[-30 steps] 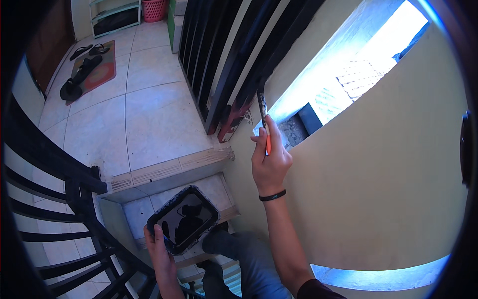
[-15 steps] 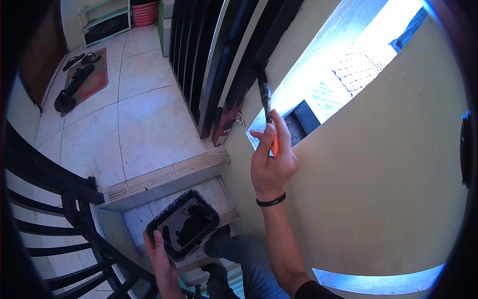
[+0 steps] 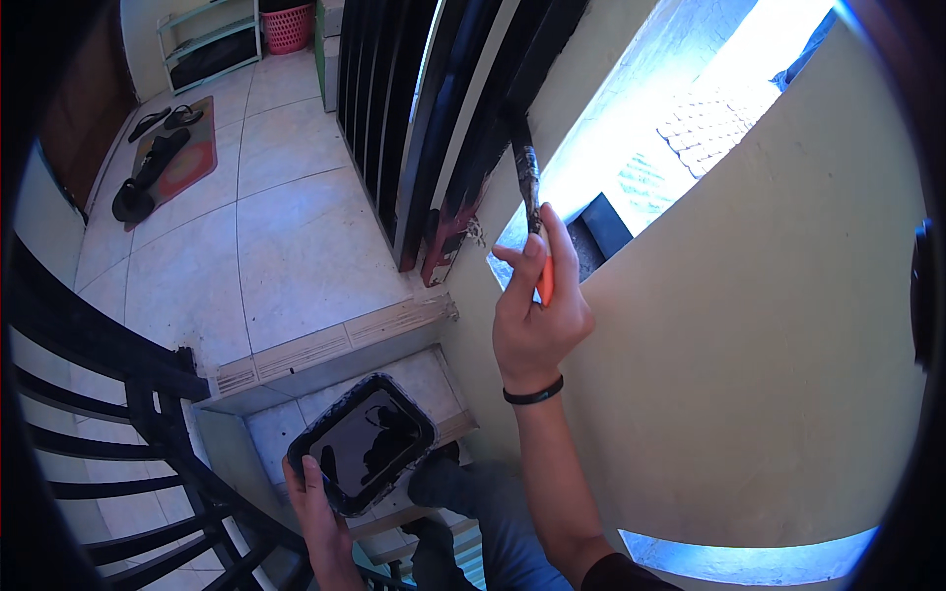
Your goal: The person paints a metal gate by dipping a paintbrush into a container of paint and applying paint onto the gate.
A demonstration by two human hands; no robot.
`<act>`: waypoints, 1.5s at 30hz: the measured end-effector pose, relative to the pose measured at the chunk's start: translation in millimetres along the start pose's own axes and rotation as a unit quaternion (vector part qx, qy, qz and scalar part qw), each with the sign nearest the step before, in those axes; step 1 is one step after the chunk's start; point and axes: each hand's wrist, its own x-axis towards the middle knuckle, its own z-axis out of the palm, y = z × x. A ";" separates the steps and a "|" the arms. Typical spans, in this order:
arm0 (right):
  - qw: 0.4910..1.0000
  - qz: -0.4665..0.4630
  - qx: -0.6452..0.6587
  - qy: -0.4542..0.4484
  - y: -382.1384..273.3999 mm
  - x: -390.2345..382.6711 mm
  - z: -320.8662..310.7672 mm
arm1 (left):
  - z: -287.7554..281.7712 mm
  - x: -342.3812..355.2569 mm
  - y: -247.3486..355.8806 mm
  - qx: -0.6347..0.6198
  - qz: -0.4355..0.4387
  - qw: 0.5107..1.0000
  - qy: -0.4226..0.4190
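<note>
My right hand (image 3: 542, 295), wearing a black wristband, is closed on an orange-handled paintbrush (image 3: 527, 167), whose dark, paint-smeared tip meets the black gate frame (image 3: 514, 98). The frame's lower end shows a patchy red and white section (image 3: 441, 241), beside the pale wall. My left hand (image 3: 317, 507) grips the near left edge of a rectangular tray (image 3: 360, 433) of glossy black paint, held over the steps.
A black railing (image 3: 118, 345) curves along the left. A tiled landing (image 3: 286, 227) holds a mat with sandals (image 3: 153, 163), a rack (image 3: 207, 34) and a pink basket (image 3: 286, 30). Steps (image 3: 399, 374) drop below me, around my legs. A bright window opening (image 3: 709, 118) cuts the right wall.
Over the last second my right hand and the brush have moved upward along the frame. The tray in my left hand sits slightly lower in view, and the landing has shifted with the camera.
</note>
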 end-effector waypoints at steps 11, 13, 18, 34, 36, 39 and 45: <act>0.999 0.034 0.001 -0.017 14.1 -22.4 5.1 | 3.1 -4.8 -2.0 -0.008 0.002 1.000 -0.003; 0.997 0.060 -0.001 -0.040 23.1 -30.7 12.2 | 5.1 -3.9 -3.2 -0.001 0.003 1.000 0.002; 0.996 0.085 0.039 0.010 14.5 -25.8 3.8 | 6.9 -3.7 -3.3 -0.007 -0.005 1.000 0.008; 0.993 0.105 0.062 0.005 11.6 -27.5 13.4 | 11.1 -4.9 2.9 -0.009 0.000 1.000 -0.003; 0.989 0.122 0.079 0.033 7.2 -24.6 7.4 | 10.8 -4.3 2.2 -0.004 0.007 1.000 -0.003; 0.989 0.120 0.084 0.033 11.0 -20.3 13.3 | 9.4 -4.2 4.1 -0.008 -0.008 1.000 0.000; 0.986 0.132 0.097 0.005 13.1 -32.8 6.0 | 7.9 -2.6 -1.0 -0.006 0.002 1.000 0.006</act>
